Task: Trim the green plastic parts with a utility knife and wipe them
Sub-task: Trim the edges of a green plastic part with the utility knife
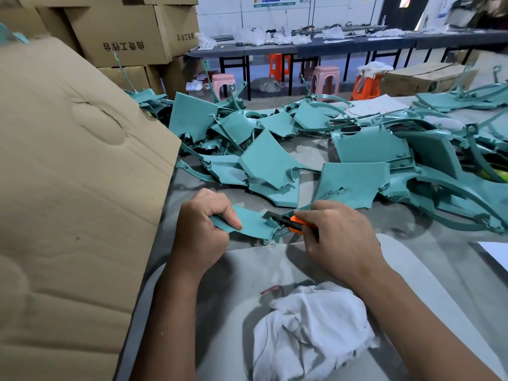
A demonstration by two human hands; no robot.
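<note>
My left hand (202,229) grips the left end of a flat green plastic part (251,222) just above the table's near edge. My right hand (339,237) holds an orange and black utility knife (288,221), its tip lying against the right edge of that part. A crumpled white cloth (312,328) lies below my hands, between my forearms. A large pile of green plastic parts (354,158) covers the grey table (412,237) beyond my hands.
A big cardboard flap (74,188) stands close on my left. Stacked cardboard boxes (123,34) sit behind it. Across the aisle are a long dark table (330,46), pink stools (325,78) and orange stools (279,66). White paper (494,254) lies at the right edge.
</note>
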